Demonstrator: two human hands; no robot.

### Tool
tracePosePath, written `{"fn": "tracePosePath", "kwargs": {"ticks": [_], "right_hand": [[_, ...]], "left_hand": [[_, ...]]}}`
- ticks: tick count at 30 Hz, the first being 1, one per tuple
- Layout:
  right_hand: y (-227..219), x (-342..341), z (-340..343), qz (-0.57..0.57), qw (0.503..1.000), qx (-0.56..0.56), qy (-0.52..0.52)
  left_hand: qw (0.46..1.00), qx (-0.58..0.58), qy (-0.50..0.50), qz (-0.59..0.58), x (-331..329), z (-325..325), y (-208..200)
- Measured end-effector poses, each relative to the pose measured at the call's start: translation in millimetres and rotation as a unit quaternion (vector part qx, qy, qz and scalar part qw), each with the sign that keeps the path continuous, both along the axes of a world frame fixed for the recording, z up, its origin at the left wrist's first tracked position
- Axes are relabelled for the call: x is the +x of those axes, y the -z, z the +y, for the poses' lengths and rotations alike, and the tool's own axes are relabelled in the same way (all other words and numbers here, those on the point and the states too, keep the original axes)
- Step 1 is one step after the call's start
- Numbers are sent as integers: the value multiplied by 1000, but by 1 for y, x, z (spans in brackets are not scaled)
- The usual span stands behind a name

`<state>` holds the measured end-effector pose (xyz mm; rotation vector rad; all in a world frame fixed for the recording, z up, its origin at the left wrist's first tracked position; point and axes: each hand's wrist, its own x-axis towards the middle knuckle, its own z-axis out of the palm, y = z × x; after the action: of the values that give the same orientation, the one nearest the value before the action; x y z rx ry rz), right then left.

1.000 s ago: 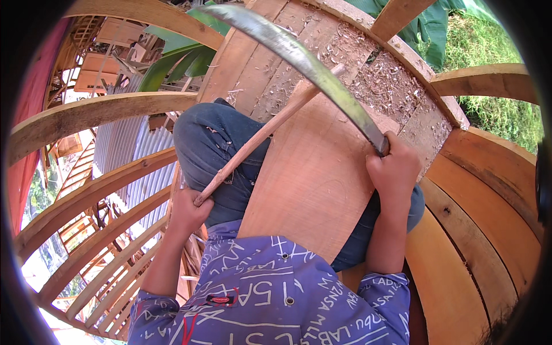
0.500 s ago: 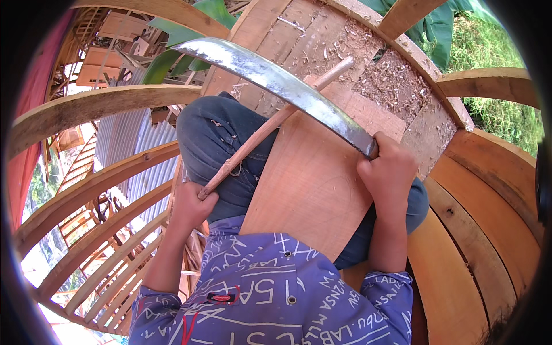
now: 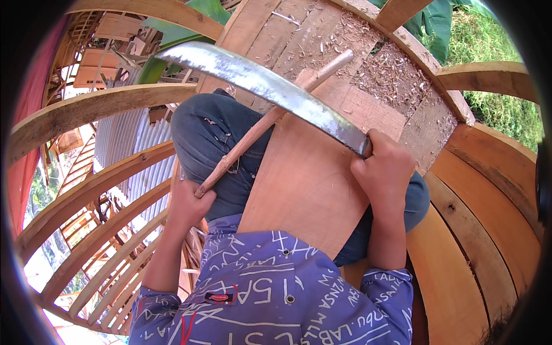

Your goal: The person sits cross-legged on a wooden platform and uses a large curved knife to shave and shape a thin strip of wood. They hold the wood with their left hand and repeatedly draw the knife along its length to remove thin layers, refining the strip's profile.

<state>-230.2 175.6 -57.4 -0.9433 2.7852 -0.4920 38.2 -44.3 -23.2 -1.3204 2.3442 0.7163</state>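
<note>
The person sat inside a curved frame of pale wooden ribs [image 3: 98,112], knees drawn up, with a broad reddish-brown wooden board [image 3: 310,184] propped across the lap. The right hand [image 3: 384,172] had its grip clenched round the handle of a long curved steel blade [image 3: 270,86], which was raised above the board's upper edge with its tip out to the left. The left hand [image 3: 187,207] was closed on the lower end of a thin, pale round wooden stick [image 3: 264,123], which slanted up across the board and under the blade.

A thick scatter of wood shavings [image 3: 391,80] lay on the rough planking beyond the board, so I judged a fair amount of trimming already done. The stick looked smooth along most of its length; how much remained to be cut, I could not tell.
</note>
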Motion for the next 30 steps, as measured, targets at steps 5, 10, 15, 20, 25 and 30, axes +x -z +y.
{"fn": "tracePosePath", "kwargs": {"ticks": [5,10,15,20,25,30], "right_hand": [[4,-15,10,17,998,42,47],[7,-27,19,3,988,39,152],[5,-4,5,-10,999,8,30],[6,-16,11,-15,998,32,60],[10,-25,19,-10,990,33,137],[5,-5,7,-20,998,18,49]], "left_hand": [[1000,16,14,16,-4,-2,-4],[1000,-7,8,20,-2,1,0],[1000,0,9,20,3,-1,4],[1000,4,18,17,3,-3,3],[999,-19,17,19,4,0,5],[999,-32,15,19,14,-4,9]]}}
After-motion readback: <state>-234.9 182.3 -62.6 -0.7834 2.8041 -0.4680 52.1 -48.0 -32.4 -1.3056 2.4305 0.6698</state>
